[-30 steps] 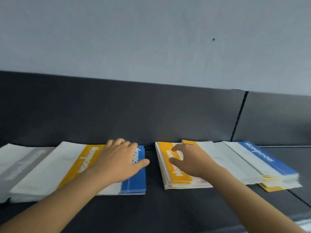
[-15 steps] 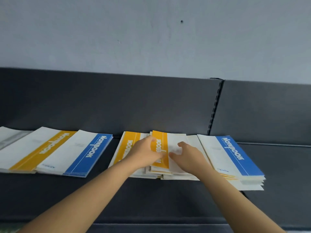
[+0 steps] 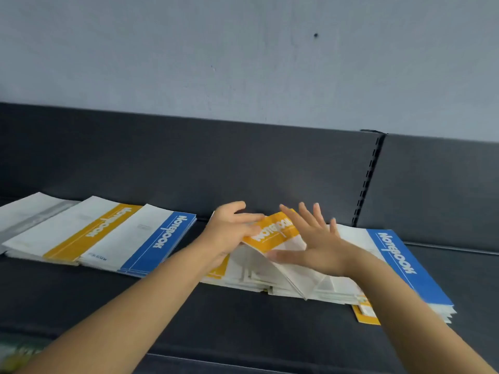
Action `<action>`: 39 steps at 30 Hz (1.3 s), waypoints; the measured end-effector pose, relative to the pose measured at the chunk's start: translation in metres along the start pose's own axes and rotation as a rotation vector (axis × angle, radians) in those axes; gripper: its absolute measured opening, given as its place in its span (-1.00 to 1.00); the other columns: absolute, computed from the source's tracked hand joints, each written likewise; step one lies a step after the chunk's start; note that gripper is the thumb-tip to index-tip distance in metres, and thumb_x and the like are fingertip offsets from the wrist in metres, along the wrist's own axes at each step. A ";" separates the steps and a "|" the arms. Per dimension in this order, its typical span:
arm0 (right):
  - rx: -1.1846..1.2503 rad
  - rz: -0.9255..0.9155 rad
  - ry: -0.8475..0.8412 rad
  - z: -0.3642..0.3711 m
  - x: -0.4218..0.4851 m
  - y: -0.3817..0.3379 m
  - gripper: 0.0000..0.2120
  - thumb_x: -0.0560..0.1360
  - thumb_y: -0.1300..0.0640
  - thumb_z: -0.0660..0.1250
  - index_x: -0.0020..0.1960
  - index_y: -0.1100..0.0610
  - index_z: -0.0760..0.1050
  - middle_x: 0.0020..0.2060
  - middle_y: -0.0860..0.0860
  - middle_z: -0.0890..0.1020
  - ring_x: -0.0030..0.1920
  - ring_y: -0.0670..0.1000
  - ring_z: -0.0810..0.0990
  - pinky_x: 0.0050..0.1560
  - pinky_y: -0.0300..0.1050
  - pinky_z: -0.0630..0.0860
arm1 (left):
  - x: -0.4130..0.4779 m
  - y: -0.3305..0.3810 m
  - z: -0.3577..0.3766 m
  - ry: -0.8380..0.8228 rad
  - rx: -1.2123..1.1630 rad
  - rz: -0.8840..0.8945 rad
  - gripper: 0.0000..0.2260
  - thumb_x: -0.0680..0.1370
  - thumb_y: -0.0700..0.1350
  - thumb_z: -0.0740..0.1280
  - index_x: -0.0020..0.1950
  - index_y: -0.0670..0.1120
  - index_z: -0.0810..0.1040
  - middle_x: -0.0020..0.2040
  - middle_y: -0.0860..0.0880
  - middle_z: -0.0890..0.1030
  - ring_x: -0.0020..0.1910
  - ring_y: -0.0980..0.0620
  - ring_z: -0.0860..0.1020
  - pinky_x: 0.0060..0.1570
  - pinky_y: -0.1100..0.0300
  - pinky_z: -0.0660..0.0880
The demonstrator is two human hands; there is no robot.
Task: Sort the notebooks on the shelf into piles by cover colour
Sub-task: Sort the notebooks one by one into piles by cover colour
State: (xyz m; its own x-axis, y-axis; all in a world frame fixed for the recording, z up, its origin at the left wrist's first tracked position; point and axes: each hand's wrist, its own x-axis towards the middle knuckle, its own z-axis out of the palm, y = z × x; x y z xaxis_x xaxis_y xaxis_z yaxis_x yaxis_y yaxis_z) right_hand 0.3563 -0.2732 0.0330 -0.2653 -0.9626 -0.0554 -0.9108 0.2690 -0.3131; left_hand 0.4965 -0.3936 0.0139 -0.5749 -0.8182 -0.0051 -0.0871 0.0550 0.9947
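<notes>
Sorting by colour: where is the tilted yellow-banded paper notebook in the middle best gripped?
Pinch the yellow-banded paper notebook at its raised yellow edge, from the left, where the left hand holds it; that edge stands clear of the mixed pile, leaving finger room.

**Banded notebooks along the dark shelf**

White notebooks with coloured bands lie on the shelf (image 3: 243, 314). At the left three flat piles touch side by side: grey pile (image 3: 35, 214), yellow pile (image 3: 89, 230), blue pile (image 3: 159, 238). In the middle a yellow notebook (image 3: 275, 229) tilts up off a loose white heap (image 3: 270, 276). Right of it a blue notebook (image 3: 399, 260) lies flat — topping a fanned stack.
</notes>
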 end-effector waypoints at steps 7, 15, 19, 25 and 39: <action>0.226 -0.203 -0.088 -0.012 0.041 -0.084 -0.19 0.29 -0.29 0.46 0.41 -0.22 0.13 0.29 -0.14 0.45 0.35 0.01 0.39 0.47 0.17 0.11 | -0.005 0.021 -0.113 -0.225 -0.133 0.153 -0.38 0.50 -0.36 0.34 0.49 -0.01 0.27 0.15 -0.10 0.67 -0.03 -0.10 0.67 -0.06 0.07 0.63; 0.768 -0.172 -0.189 0.050 0.118 -0.235 -0.80 0.47 0.16 0.41 0.07 0.19 0.56 -0.02 0.10 0.70 0.00 0.13 0.68 0.08 0.07 0.59 | 0.012 -0.009 -0.316 -0.035 -0.097 0.014 -0.70 0.55 0.09 0.35 0.15 -0.08 0.61 -0.08 0.00 0.69 -0.07 -0.03 0.64 -0.02 0.08 0.52; 1.012 -0.033 -0.132 0.088 0.158 -0.312 -0.76 0.49 0.25 0.38 0.15 0.23 0.54 0.01 0.18 0.68 0.00 0.18 0.67 0.06 0.12 0.60 | 0.022 -0.024 -0.417 -0.062 -0.349 -0.149 -0.52 0.49 0.17 0.35 0.21 -0.18 0.56 -0.09 -0.10 0.65 -0.13 -0.09 0.59 -0.14 0.05 0.49; 1.154 0.258 0.087 0.117 0.187 -0.379 -0.81 0.53 0.17 0.35 0.13 0.14 0.55 -0.06 0.10 0.71 -0.04 0.15 0.69 0.12 0.23 0.55 | 0.025 -0.034 -0.497 -0.227 -0.217 -0.088 -0.65 0.43 -0.12 0.40 0.19 -0.20 0.59 0.01 -0.11 0.68 -0.10 -0.04 0.66 -0.17 0.16 0.61; 0.310 0.450 0.345 0.136 0.199 -0.403 -0.48 0.53 0.02 0.33 0.45 0.03 0.28 0.39 0.05 0.35 0.24 0.10 0.48 0.10 -0.10 0.47 | 0.047 -0.057 -0.456 -0.250 0.511 0.136 -0.49 0.27 -0.07 0.64 0.08 0.13 0.45 0.06 0.12 0.57 0.09 0.10 0.56 0.05 0.10 0.56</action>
State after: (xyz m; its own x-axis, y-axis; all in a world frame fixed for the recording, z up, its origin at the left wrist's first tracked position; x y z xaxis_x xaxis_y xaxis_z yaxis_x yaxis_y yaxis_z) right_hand 0.7133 -0.5778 0.0188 -0.7333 -0.6783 0.0463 -0.5667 0.5722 -0.5928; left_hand 0.8453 -0.6962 0.0040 -0.7776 -0.6279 0.0328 -0.3451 0.4699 0.8124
